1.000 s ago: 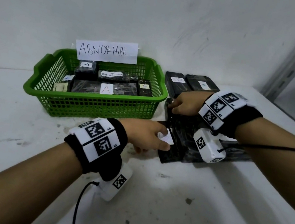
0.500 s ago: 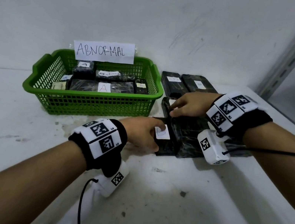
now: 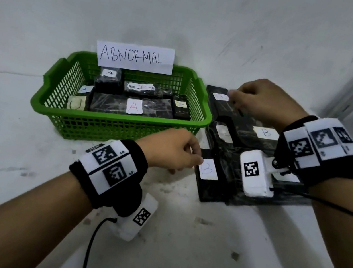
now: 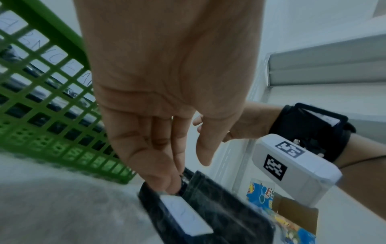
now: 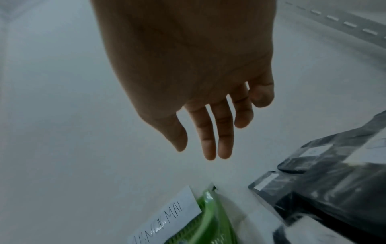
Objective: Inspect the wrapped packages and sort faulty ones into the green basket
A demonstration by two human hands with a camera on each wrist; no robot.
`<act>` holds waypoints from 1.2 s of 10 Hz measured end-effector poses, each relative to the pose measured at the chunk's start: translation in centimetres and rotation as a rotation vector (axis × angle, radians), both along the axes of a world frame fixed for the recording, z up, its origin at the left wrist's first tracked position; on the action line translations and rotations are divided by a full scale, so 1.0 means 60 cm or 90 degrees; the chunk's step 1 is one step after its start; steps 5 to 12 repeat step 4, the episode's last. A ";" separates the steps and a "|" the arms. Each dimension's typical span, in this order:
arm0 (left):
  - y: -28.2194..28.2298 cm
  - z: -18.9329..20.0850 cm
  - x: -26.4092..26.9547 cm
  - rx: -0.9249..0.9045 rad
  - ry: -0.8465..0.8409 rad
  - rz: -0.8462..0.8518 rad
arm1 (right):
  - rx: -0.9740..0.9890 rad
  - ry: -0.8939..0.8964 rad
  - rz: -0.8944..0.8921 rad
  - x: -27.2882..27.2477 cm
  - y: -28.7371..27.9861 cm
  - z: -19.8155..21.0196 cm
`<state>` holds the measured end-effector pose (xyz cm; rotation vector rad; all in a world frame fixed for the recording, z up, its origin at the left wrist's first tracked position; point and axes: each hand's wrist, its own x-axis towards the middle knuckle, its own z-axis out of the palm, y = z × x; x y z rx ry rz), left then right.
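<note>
Up and back goes the right hand (image 3: 267, 102), off the near packages where it pressed a moment ago and now over the far ones by the wall. Nearest us, the left hand (image 3: 173, 149) sits at the front B-labelled package (image 3: 210, 177); the head view hides the fingertips, but the left wrist camera shows straight fingers (image 4: 165, 173) touching the package's top edge, thumb apart, nothing clasped. Behind it lie more black wrapped packages (image 3: 248, 132), one marked B. From above the right hand looks loosely bunched; its own wrist camera shows fingers (image 5: 217, 132) hanging relaxed and bare, clear of the wrap. Left of the stack, the green basket (image 3: 113, 125) holds A-labelled packages, its ABNORMAL sign (image 3: 134, 56) at the back.
</note>
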<state>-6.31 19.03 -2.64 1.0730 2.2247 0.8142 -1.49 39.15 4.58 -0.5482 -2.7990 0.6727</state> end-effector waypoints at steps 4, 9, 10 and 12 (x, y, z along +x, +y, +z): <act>-0.076 0.133 -0.094 0.024 -0.059 0.105 | -0.145 0.077 -0.001 -0.084 -0.135 0.053; -0.076 0.133 -0.094 0.024 -0.059 0.105 | -0.145 0.077 -0.001 -0.084 -0.135 0.053; -0.076 0.133 -0.094 0.024 -0.059 0.105 | -0.145 0.077 -0.001 -0.084 -0.135 0.053; -0.076 0.133 -0.094 0.024 -0.059 0.105 | -0.145 0.077 -0.001 -0.084 -0.135 0.053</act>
